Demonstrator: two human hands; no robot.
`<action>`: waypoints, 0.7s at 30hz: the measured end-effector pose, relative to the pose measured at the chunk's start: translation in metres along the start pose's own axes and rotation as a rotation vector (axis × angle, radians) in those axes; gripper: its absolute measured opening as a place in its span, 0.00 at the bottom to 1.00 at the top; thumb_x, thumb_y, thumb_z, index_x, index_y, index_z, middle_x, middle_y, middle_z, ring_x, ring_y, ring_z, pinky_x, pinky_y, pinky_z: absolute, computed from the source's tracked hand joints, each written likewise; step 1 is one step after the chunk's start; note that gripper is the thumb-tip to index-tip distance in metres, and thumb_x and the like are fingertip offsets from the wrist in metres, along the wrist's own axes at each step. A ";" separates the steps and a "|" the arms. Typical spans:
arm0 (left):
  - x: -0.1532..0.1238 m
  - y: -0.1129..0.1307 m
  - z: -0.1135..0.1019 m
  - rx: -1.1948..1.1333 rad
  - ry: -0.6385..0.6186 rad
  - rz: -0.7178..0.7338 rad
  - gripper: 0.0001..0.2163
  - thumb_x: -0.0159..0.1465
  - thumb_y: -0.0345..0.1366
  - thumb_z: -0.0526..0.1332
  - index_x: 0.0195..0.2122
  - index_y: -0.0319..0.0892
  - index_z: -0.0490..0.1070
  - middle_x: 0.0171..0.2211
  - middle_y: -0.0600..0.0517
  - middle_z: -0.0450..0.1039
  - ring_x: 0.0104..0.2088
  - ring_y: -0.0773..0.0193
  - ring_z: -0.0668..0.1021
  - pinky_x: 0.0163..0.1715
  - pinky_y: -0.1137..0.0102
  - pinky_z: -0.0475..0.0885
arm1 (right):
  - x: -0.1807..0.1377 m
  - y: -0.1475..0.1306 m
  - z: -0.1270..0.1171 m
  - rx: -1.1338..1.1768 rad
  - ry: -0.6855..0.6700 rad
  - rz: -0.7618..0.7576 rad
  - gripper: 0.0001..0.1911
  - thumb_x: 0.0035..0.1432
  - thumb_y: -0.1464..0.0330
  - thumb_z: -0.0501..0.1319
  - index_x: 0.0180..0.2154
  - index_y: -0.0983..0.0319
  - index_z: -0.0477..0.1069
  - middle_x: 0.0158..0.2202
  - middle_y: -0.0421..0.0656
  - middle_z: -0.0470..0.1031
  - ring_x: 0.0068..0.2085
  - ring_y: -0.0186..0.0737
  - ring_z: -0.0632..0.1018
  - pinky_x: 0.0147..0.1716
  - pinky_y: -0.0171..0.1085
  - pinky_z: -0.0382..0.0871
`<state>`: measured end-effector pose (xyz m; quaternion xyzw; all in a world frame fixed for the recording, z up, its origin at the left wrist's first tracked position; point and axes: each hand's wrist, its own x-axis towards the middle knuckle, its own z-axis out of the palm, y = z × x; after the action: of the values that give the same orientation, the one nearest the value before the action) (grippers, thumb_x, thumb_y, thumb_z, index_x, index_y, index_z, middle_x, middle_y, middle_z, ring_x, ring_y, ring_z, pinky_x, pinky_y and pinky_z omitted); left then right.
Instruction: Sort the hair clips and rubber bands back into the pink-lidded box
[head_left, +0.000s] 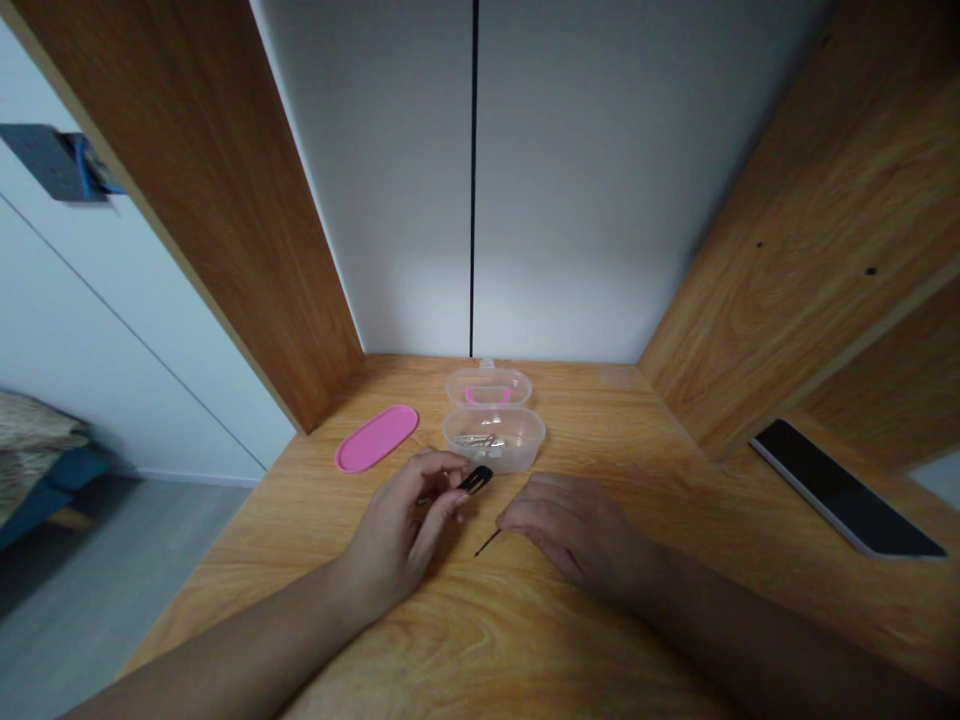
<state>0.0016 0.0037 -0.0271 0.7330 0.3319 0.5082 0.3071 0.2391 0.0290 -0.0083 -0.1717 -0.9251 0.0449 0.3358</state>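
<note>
My left hand [409,525] pinches a small black clip [475,479] between thumb and fingers, just in front of a clear plastic box [493,437]. The box stands open with its lid [488,386] tipped back, and a few small metal pieces lie inside. My right hand [570,525] rests knuckles up on the wooden desk [480,620], fingers curled, its fingertips on a thin dark pin [487,543] that sticks out to the left.
A pink oval lid [376,437] lies on the desk left of the box. A black phone [844,487] lies on a lower ledge at the right. Wooden side panels [225,200] and a white back wall close in the desk.
</note>
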 end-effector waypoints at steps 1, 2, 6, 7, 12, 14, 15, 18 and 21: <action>0.000 0.000 0.000 0.012 -0.001 0.016 0.13 0.73 0.28 0.55 0.55 0.50 0.64 0.40 0.53 0.68 0.33 0.71 0.77 0.35 0.75 0.74 | 0.000 0.001 0.000 0.006 0.007 -0.025 0.15 0.74 0.71 0.47 0.46 0.61 0.73 0.35 0.43 0.80 0.34 0.38 0.78 0.34 0.35 0.72; 0.001 0.000 0.000 0.024 -0.004 0.030 0.12 0.73 0.28 0.55 0.55 0.49 0.64 0.41 0.53 0.68 0.34 0.70 0.76 0.35 0.75 0.74 | -0.001 0.001 0.000 0.015 0.017 -0.047 0.15 0.74 0.71 0.48 0.47 0.61 0.73 0.35 0.43 0.80 0.35 0.38 0.78 0.34 0.35 0.72; 0.002 0.001 0.000 0.037 -0.026 0.063 0.12 0.73 0.27 0.52 0.54 0.47 0.64 0.43 0.49 0.68 0.38 0.66 0.77 0.40 0.70 0.75 | 0.001 -0.004 -0.002 0.016 0.030 -0.036 0.14 0.74 0.70 0.49 0.48 0.61 0.73 0.36 0.44 0.78 0.35 0.36 0.77 0.34 0.34 0.71; 0.002 0.002 0.000 0.038 -0.033 0.064 0.13 0.73 0.26 0.51 0.55 0.47 0.64 0.43 0.49 0.68 0.40 0.65 0.77 0.41 0.69 0.75 | 0.001 -0.005 -0.003 0.010 0.013 -0.013 0.13 0.74 0.70 0.50 0.48 0.60 0.73 0.37 0.44 0.78 0.35 0.36 0.76 0.33 0.33 0.71; 0.007 0.005 -0.003 0.109 -0.101 0.097 0.19 0.72 0.24 0.50 0.60 0.47 0.62 0.44 0.47 0.69 0.43 0.63 0.76 0.44 0.67 0.74 | 0.000 -0.010 -0.006 -0.018 0.036 0.029 0.11 0.72 0.70 0.53 0.48 0.60 0.74 0.35 0.42 0.74 0.32 0.34 0.74 0.30 0.31 0.70; 0.009 0.006 -0.004 0.163 -0.125 0.138 0.21 0.71 0.22 0.49 0.61 0.47 0.64 0.45 0.46 0.70 0.44 0.62 0.75 0.45 0.67 0.74 | -0.002 -0.009 -0.006 0.000 0.088 0.007 0.10 0.71 0.71 0.55 0.48 0.60 0.73 0.34 0.42 0.73 0.32 0.33 0.73 0.29 0.30 0.69; 0.009 0.007 -0.004 0.184 -0.138 0.151 0.22 0.71 0.21 0.49 0.61 0.47 0.65 0.45 0.46 0.70 0.45 0.62 0.75 0.45 0.67 0.74 | -0.003 -0.008 -0.005 0.014 0.107 -0.001 0.09 0.70 0.72 0.56 0.48 0.60 0.73 0.35 0.42 0.74 0.32 0.34 0.74 0.30 0.31 0.70; 0.008 0.007 -0.004 0.216 -0.173 0.186 0.23 0.69 0.20 0.51 0.60 0.48 0.69 0.44 0.47 0.69 0.45 0.62 0.74 0.45 0.67 0.73 | -0.005 -0.006 -0.002 0.051 0.142 -0.006 0.08 0.68 0.73 0.59 0.47 0.60 0.73 0.36 0.43 0.76 0.35 0.34 0.77 0.34 0.32 0.73; 0.007 0.007 -0.004 0.227 -0.176 0.222 0.23 0.68 0.19 0.51 0.58 0.48 0.71 0.43 0.47 0.69 0.45 0.62 0.74 0.44 0.68 0.73 | -0.007 -0.003 0.002 0.062 0.158 0.005 0.09 0.68 0.74 0.60 0.48 0.59 0.73 0.38 0.43 0.78 0.37 0.34 0.79 0.36 0.32 0.75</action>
<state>0.0010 0.0052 -0.0169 0.8367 0.2763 0.4322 0.1921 0.2425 0.0238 -0.0135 -0.1666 -0.8934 0.0606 0.4127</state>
